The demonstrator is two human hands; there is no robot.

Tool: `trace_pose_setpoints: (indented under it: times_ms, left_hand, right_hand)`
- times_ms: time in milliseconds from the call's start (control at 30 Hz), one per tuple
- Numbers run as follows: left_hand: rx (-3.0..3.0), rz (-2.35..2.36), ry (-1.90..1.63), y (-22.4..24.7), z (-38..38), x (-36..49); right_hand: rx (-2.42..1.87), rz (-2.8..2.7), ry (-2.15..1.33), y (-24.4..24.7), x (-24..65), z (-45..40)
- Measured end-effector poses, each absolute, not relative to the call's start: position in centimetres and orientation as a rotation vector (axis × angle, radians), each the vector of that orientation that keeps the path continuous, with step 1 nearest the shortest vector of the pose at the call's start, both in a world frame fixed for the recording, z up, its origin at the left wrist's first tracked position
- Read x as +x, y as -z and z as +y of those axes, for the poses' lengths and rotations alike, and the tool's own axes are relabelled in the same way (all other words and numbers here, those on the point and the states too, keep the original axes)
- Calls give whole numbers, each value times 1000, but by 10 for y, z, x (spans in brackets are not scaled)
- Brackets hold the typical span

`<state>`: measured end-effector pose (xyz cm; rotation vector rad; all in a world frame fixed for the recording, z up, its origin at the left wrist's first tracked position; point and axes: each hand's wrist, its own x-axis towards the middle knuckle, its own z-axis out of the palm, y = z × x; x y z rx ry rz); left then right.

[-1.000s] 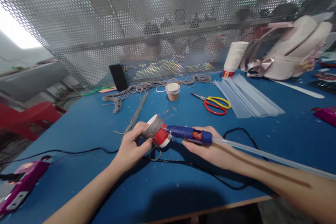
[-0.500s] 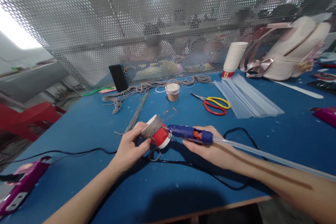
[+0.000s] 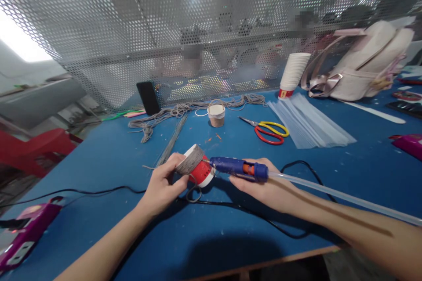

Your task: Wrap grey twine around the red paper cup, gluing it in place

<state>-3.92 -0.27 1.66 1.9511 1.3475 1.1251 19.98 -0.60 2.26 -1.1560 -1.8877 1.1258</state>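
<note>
My left hand is closed around a red and white paper cup, which lies tilted on its side in the grip. Grey cord is wound round the cup's wider part, and a loose loop of it hangs below. My right hand grips a blue hot glue gun. Its nozzle points left and meets the cup beside the edge of the wound cord; I cannot tell whether it touches. A long clear glue stick sticks out of the gun's back end, above my right forearm.
Behind the hands stand a small wrapped cup, scissors, bundled grey cord and a phone. Clear plastic strips, stacked paper cups and a backpack are right. A power strip lies left; a black cable crosses the table.
</note>
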Motion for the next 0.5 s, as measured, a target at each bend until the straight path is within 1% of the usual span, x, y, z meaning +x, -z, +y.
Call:
trace_pose_setpoints:
  times_ms: [367,500]
  left_hand:
    - [1924,1335,-1116,-16,-3,-41]
    - [1934,1324,-1126,-16,-2,-41]
  right_hand:
    - [-1177,-1815,-1237,-27,202,-5]
    - [-1141,-1833,-1215,-26,202,-7]
